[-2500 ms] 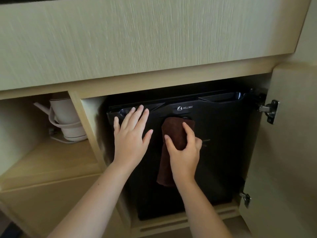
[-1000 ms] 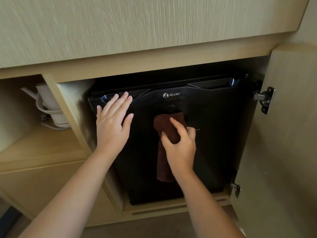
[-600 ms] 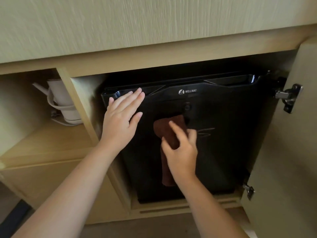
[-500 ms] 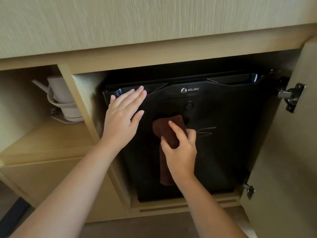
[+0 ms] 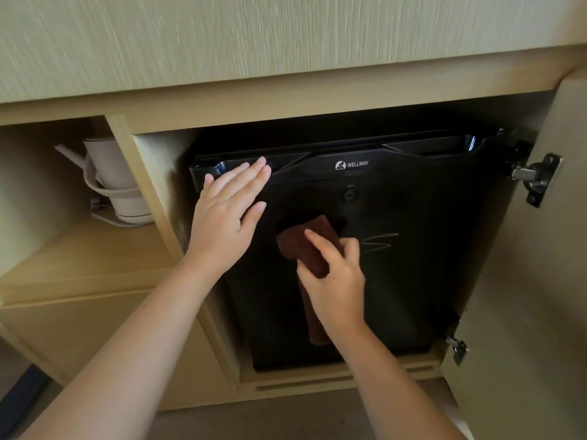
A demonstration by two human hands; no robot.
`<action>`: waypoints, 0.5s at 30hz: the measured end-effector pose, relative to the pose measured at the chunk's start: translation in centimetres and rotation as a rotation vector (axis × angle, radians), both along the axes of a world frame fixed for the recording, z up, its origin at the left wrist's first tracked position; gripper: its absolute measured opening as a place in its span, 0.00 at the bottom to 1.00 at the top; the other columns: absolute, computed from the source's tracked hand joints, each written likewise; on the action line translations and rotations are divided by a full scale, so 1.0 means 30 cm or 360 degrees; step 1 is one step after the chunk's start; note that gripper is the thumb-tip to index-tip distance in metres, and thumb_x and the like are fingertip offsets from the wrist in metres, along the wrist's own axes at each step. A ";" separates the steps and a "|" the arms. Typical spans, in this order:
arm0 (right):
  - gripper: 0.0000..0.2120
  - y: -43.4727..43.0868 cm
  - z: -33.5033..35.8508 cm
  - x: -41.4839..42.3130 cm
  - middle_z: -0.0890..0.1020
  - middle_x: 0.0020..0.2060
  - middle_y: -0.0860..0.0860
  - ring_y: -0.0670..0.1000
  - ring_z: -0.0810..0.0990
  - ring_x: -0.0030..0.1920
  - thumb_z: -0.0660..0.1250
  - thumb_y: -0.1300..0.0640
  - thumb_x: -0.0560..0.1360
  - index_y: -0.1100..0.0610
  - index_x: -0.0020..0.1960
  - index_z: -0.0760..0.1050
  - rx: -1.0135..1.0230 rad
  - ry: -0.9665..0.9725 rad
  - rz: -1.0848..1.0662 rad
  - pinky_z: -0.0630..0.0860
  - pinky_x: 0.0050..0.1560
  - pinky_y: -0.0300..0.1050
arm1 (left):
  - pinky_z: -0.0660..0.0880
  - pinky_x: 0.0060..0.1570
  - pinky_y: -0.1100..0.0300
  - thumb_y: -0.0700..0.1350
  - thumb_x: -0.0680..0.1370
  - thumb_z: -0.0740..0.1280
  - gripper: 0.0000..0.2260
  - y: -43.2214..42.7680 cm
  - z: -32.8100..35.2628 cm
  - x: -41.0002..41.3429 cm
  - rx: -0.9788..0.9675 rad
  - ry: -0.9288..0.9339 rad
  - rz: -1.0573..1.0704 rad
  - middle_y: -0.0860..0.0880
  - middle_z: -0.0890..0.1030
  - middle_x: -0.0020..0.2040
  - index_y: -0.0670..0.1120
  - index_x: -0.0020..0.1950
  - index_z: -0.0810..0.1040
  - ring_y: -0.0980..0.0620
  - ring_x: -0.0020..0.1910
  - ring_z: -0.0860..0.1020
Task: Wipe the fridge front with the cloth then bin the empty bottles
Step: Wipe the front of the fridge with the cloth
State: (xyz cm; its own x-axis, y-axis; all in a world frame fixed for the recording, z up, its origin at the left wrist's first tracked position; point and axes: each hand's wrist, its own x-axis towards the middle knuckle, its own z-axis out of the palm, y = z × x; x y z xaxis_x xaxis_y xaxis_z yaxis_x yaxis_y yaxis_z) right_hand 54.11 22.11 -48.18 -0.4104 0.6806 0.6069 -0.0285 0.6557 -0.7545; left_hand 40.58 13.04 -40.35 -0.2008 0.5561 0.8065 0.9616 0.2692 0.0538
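1. The black fridge (image 5: 428, 265) stood inside a pale wood cabinet (image 5: 286, 100). Its lower edge sat in deep shadow, and its sides merged with the dark recess, so the exact outline there could not be made out.
2. A brand mark (image 5: 352, 165) near the fridge's top edge read WELLWAY. A small round fitting (image 5: 349, 194) lay below it; what it was could not be told.
3. A faint pale scribble mark (image 5: 379, 242) showed on the fridge front, just right of the right hand.
4. The right hand (image 5: 333, 281) pressed a brown cloth (image 5: 305, 249) flat against the fridge front near its middle. The fingers were curled on the cloth. The cloth's middle part was hidden under the hand, and a tail of it hung down below the wrist.
5. The left hand (image 5: 227, 214) lay flat with fingers spread apart on the fridge's upper left corner, fingertips touching the top edge. It gripped nothing.
6. Both forearms were cut off by the bottom edge of the view.
7. The open cabinet door (image 5: 540, 281) stood at the right, cut off by the right edge. Two metal hinges (image 5: 536, 179) were fixed on its inner face, one near the top and one near the bottom.
8. The compartment to the left of the fridge held a white kettle (image 5: 111, 179) on its shelf (image 5: 79, 258). The kettle's top was hidden in shadow under the cabinet rail, and its cord (image 5: 104, 217) lay at its base.
9. No bottles or bin showed.
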 end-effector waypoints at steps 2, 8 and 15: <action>0.21 0.057 0.038 0.028 0.70 0.50 0.48 0.43 0.75 0.46 0.72 0.59 0.68 0.44 0.59 0.75 -0.0203 0.0138 -0.0063 0.71 0.52 0.30 | 0.44 0.70 0.59 0.49 0.79 0.56 0.20 -0.002 -0.004 0.012 0.0010 -0.0029 0.0033 0.55 0.65 0.69 0.47 0.70 0.67 0.55 0.69 0.62; 0.20 0.176 0.108 0.099 0.69 0.48 0.45 0.25 0.70 0.41 0.71 0.59 0.70 0.46 0.60 0.74 -0.0591 0.0502 -0.0218 0.65 0.40 0.18 | 0.53 0.69 0.50 0.54 0.78 0.55 0.24 -0.018 -0.012 0.056 -0.0056 0.0014 0.0206 0.50 0.65 0.71 0.44 0.71 0.66 0.52 0.71 0.60; 0.21 0.091 -0.003 0.066 0.68 0.50 0.45 0.33 0.72 0.47 0.71 0.58 0.70 0.43 0.60 0.74 -0.0465 0.0257 -0.0074 0.67 0.47 0.20 | 0.56 0.66 0.49 0.49 0.77 0.61 0.22 0.091 0.011 0.149 -0.0058 0.0053 0.0177 0.46 0.70 0.69 0.42 0.69 0.68 0.47 0.68 0.67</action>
